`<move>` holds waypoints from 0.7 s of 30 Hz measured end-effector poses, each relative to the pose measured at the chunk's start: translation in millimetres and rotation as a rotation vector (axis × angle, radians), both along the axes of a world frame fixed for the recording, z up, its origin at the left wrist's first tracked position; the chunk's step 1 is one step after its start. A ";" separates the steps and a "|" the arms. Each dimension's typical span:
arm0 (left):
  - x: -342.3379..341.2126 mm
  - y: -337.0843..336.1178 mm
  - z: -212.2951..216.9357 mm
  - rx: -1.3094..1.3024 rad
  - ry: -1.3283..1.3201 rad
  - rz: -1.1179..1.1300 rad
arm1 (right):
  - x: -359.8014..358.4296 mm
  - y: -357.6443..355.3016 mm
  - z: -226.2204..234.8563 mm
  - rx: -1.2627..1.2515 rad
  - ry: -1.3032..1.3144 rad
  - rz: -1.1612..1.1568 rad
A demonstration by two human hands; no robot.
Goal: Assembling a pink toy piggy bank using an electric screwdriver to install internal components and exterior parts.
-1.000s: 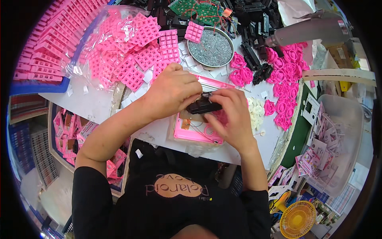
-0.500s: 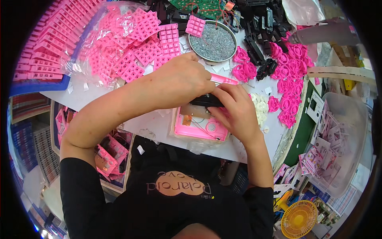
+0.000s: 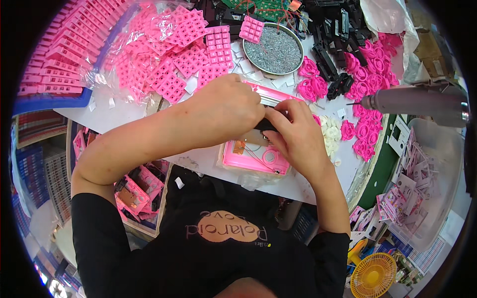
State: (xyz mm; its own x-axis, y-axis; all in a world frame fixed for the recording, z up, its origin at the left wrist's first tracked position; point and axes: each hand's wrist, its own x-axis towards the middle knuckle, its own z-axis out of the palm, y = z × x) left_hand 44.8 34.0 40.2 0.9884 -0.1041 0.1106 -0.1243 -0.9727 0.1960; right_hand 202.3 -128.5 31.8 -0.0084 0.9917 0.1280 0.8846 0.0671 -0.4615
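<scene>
My left hand (image 3: 226, 111) and my right hand (image 3: 295, 134) meet over a small black part (image 3: 268, 124), both gripping it; most of the part is hidden by my fingers. Just below them a pink plastic housing (image 3: 253, 160) lies open on the white table (image 3: 119, 119), with thin wires and a round pink piece inside. Another pink strip (image 3: 273, 94) shows above my left hand.
A round metal dish of screws (image 3: 274, 50) stands behind my hands. Pink keypad grids (image 3: 174, 59) in clear bags lie at the left, pink round parts (image 3: 370, 74) and black parts (image 3: 328, 54) at the right. An electric screwdriver (image 3: 412, 102) hangs at the right. A clear bin (image 3: 437, 164) stands beside it.
My hands have shifted a little up and to the right over the pink housing, still together on the black part. My left forearm now lies more across the table.
</scene>
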 end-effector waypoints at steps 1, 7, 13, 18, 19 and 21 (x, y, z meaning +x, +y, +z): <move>-2.2 0.9 -0.3 -0.080 -0.011 0.041 | -0.8 0.2 0.4 -0.003 -0.007 -0.003; -1.0 8.2 -15.6 -0.404 -0.017 0.157 | -2.3 -0.8 0.2 0.054 -0.042 0.000; 2.3 8.3 -19.7 -0.506 0.077 0.240 | -23.9 -3.3 6.4 0.152 -0.353 -0.053; 13.1 11.4 -19.9 -0.716 0.155 0.322 | -25.9 -2.7 12.3 0.129 -0.403 0.005; 15.5 13.0 -19.8 -0.738 0.182 0.307 | -26.0 -3.4 14.6 0.114 -0.413 0.010; 16.9 13.3 -18.9 -0.757 0.210 0.292 | -24.6 -4.7 14.9 0.121 -0.430 0.024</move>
